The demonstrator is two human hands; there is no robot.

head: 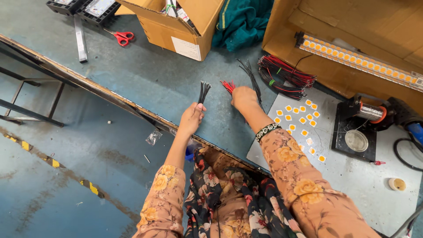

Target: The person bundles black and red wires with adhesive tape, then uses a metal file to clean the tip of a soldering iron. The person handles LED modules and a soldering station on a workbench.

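Worn blue-grey workbench (145,83): red scissors (122,37), open cardboard box (176,22), teal cloth (240,20), red-black wire bundles (284,77), grey sheet (352,176) with small yellow-white squares (299,121), tape roll (397,184).

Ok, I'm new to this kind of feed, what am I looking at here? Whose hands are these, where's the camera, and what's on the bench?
There is one picture, from a camera on the person's head, looking down at their own two bare hands over a grey bench.

The left hand holds a bundle of black wires upright. The right hand rests on the bench over some red wires, with loose black wires beside it; how it grips them is hidden.

Further right lie bundles of red and black wires, small square yellow chips on a pale sheet, a solder spool on a black stand, and a long light strip in a cardboard tray. At the top are a cardboard box, red scissors and teal cloth.
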